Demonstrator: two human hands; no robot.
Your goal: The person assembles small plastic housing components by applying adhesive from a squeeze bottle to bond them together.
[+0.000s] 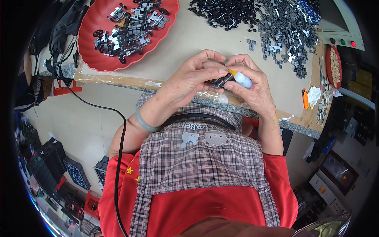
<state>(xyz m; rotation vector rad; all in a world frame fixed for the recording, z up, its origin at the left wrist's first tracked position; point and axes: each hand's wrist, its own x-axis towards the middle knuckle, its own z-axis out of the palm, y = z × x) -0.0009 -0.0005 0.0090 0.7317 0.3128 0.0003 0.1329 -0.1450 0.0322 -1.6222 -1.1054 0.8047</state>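
Over the worktop's (pixel 166 55) near edge, the left hand (pixel 194 77) is closed on a black part (pixel 221 82). The right hand (pixel 256 87) grips a pale bottle (pixel 243 80), its yellow tip at the part — whether they touch, I cannot tell. Along the far edge lie 2 piles — black pieces (pixel 227 12) and, nearer the right edge, grey pieces (pixel 290 39). A red tray (pixel 87 55) of wheeled assemblies (pixel 136 29) sits toward the far left corner.

Bright lt, sharp ctr, dk warped edges
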